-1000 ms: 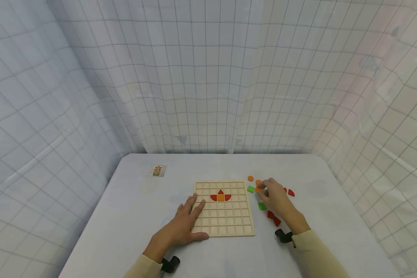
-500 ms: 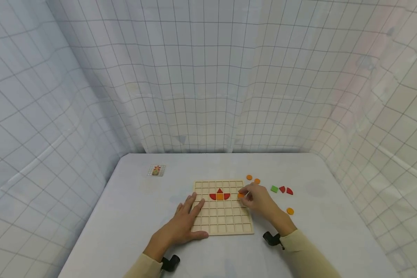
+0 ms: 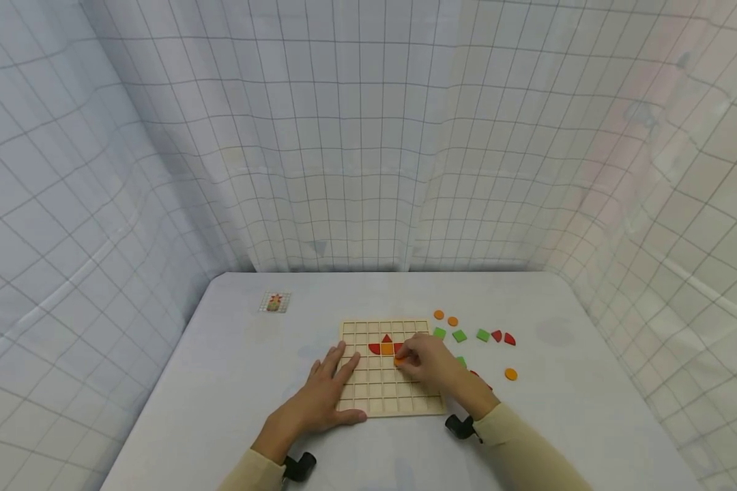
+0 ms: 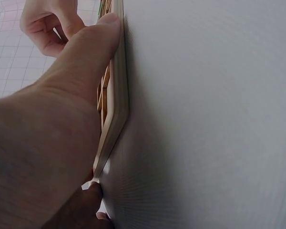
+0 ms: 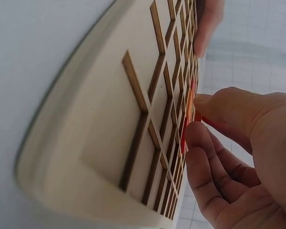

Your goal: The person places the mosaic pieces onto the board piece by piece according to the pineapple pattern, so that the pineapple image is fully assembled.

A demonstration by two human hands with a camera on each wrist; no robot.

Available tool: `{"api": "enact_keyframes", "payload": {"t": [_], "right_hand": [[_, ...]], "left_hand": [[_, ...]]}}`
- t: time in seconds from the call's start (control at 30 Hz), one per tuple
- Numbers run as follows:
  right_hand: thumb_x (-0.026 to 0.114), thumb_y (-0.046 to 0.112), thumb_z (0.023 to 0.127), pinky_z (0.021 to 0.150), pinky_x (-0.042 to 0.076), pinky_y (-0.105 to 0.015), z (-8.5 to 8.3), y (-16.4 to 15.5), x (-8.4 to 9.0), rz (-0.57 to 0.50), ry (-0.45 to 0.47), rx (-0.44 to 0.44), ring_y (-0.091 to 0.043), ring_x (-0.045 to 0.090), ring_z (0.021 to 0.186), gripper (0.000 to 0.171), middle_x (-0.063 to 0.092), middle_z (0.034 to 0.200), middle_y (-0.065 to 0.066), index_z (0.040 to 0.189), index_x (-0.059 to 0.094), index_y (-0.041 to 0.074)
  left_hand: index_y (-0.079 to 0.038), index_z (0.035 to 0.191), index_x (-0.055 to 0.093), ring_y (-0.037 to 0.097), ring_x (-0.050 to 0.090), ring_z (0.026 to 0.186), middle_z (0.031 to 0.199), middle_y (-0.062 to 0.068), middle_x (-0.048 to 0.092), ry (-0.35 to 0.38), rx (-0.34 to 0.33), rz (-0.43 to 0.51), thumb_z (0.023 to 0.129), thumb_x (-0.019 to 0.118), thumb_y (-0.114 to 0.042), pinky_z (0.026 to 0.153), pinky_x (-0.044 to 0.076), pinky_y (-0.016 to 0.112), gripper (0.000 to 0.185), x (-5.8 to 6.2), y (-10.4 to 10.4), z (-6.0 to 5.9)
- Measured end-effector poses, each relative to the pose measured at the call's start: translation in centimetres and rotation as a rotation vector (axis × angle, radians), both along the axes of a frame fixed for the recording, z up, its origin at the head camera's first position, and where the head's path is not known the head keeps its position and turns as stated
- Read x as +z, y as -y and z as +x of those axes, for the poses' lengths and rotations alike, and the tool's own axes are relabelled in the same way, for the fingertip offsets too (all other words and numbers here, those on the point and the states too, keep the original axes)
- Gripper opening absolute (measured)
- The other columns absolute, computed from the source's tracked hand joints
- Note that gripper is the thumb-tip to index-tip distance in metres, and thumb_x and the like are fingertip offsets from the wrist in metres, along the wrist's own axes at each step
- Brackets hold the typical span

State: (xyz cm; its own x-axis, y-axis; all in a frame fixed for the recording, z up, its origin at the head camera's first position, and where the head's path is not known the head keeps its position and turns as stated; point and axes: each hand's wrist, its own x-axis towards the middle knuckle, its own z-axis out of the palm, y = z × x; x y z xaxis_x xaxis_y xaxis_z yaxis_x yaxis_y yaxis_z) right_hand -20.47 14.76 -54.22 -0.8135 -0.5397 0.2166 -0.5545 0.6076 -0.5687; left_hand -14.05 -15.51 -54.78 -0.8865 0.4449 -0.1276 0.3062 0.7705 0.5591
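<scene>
Pinching orange piece (image 3: 399, 361) between thumb and fingertips, right hand (image 3: 426, 363) lowers it onto wooden grid board (image 3: 388, 402), just below red and orange shapes (image 3: 385, 346) already set in cells. Left hand (image 3: 322, 397) flat, fingers straight, pressing board's left edge, thumb along near rim. Green squares (image 3: 459, 335), orange discs (image 3: 445, 318), red pieces (image 3: 503, 337) scattered on surface (image 3: 233, 382) right of board. Small pattern card (image 3: 273, 302) far left.

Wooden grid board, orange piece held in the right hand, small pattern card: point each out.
Wooden grid board (image 3: 381, 395): head view, bare lower cells.
Orange piece (image 3: 398, 362): head view, edge showing at the fingertips.
Small pattern card (image 3: 273, 302): head view, card centre.
</scene>
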Motion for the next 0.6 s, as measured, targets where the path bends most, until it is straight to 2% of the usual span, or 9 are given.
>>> {"api": "enact_keyframes", "payload": {"t": [0.17, 0.4, 0.6], "right_hand": [[0.091, 0.011, 0.103, 0.08, 0.062, -0.021, 0.0, 0.8, -0.2, 0.007, 0.034, -0.008, -0.004, 0.068, 0.09, 0.003, 0.078, 0.1, 0.001, 0.102, 0.089, 0.01], [0.089, 0.013, 0.105, 0.077, 0.057, -0.021, 0.1, 1.5, -0.3, 0.051, -0.004, -0.014, -0.003, 0.062, 0.087, 0.005, 0.079, 0.099, 0.002, 0.104, 0.092, 0.01], [0.087, 0.011, 0.106, 0.079, 0.059, -0.022, -0.1, 1.7, -0.5, 0.043, -0.003, -0.021, -0.006, 0.065, 0.089, 0.005, 0.079, 0.1, 0.0, 0.105, 0.093, 0.011]], "left_hand": [[-0.012, 0.186, 0.03, 0.05, 0.012, 0.184, 0.197, 0.024, 0.009, -0.007, -0.003, 0.002, 0.096, 0.093, -0.061, 0.146, 0.015, 0.075, 0.119, -0.1, 0.1, 0.1], [-0.012, 0.186, 0.03, 0.05, 0.011, 0.184, 0.197, 0.025, 0.008, -0.006, -0.01, 0.007, 0.097, 0.092, -0.06, 0.146, 0.016, 0.075, 0.119, -0.1, 0.2, 0.2], [-0.009, 0.185, 0.031, 0.052, 0.013, 0.183, 0.196, 0.027, 0.009, -0.016, -0.017, 0.015, 0.097, 0.092, -0.06, 0.144, 0.018, 0.077, 0.119, 0.1, 0.1, 0.2]]}}
